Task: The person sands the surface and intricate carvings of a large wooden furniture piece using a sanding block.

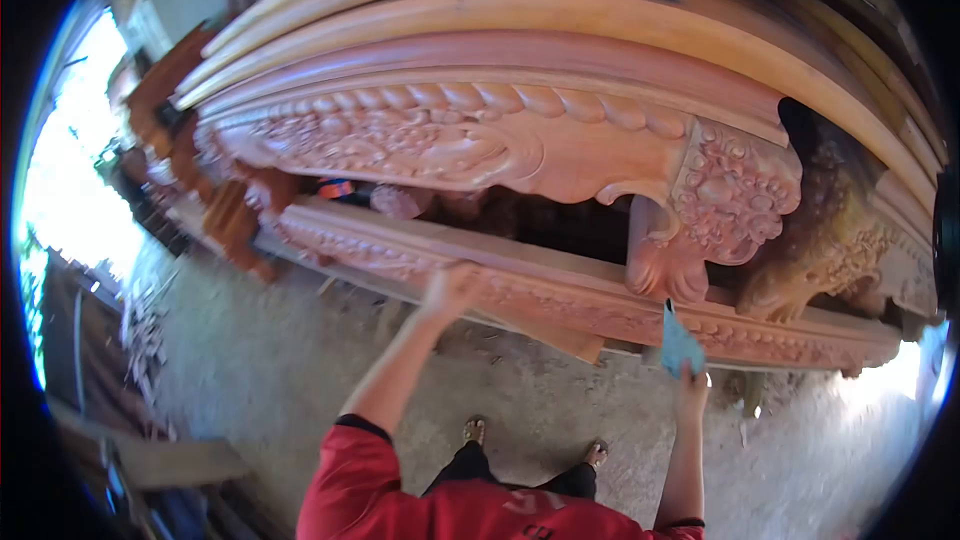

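My left hand (455,287) rests on the front face and top edge of a long carved wooden rail (560,302), its fingers laid over the wood. In my right hand (692,390) is a folded blue-green piece of sandpaper (681,343), pinched at its lower end. It stands up in front of the rail's right part, and its dark tip overlaps the carving. Above and behind the rail is a large carved panel (575,165) with a scalloped edge, ending in a flowered, scroll-footed leg (728,200).
Long curved wooden pieces (500,15) lie stacked over the panel. Another carved leg (830,250) stands at the right. Wooden parts (225,210) crowd the left, with scraps (150,340) on the concrete floor (290,370). A bench (185,463) is at lower left.
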